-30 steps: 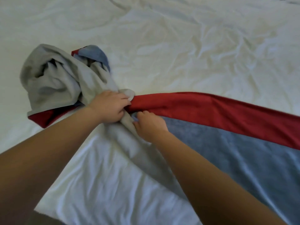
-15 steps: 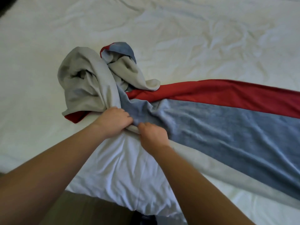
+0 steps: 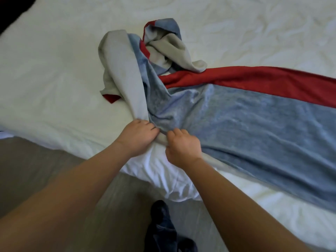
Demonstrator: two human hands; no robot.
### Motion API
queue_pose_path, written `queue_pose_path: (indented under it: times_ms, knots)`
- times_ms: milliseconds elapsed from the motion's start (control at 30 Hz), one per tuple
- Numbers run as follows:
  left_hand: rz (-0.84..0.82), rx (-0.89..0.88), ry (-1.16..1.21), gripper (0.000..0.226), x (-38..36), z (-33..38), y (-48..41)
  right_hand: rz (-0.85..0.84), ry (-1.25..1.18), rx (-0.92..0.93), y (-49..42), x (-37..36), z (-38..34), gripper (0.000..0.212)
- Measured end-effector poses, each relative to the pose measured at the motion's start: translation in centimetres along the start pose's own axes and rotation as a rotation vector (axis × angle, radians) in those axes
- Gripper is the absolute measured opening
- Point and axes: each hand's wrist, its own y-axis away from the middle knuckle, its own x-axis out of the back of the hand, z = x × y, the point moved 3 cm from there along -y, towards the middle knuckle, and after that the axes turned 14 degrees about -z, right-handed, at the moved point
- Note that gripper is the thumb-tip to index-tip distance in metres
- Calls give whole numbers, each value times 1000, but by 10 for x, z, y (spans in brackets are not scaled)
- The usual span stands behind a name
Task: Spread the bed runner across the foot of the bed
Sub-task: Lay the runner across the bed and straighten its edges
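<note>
**Q:** Bed runner (image 3: 245, 124), item one: where did you log it?

**A:** I logged it on the bed (image 3: 163, 171), by the near corner. Entries ran from my camera outward. Nearest were the grey-brown floor (image 3: 45, 164) and a dark-clad foot (image 3: 161, 213) beside the mattress edge.

**Q:** And the hands?

**A:** The left hand (image 3: 138, 135) had its fingers curled, pinching the runner's near grey hem at the bed's edge. The right hand (image 3: 183, 146) was just beside it, fingers likewise curled onto the same hem, and the two were almost touching.

**Q:** Condition of the cloth?

**A:** I noted three stripes: grey along the near side, blue in the middle, red on the far side. Rightward from the hands it lay roughly flat and ran out of frame. Beyond the hands and to the left it was bunched in a heap (image 3: 163, 46) with grey folds turned up. One red corner (image 3: 111, 98) poked out onto the white.

**Q:** Farthest entry?

**A:** The rumpled white sheet (image 3: 254, 33), past the heap.
</note>
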Motion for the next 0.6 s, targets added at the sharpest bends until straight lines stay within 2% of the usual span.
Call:
queue_pose_path:
  times_ms: [67,167,300,367,500,600]
  knots:
    - [-10,21,21,31,5,0,4,-23,-6,29,-1,6,0,22]
    - [42,55,36,33,23,-9,11,-128,14,35,-8,25,3,32]
    - [98,109,-7,26,57,-39,7,-55,10,-12,-27,61,11,27]
    - [160,186,48,23,79,-65,-2,-26,20,-50,-45,78,14,25]
    - [274,375,147,32,106,-108,-24,59,-1,-108,-78,101,8,17]
    - [310,410,115,38,110,-150,-56,37,29,-133,-121,116,-2,25]
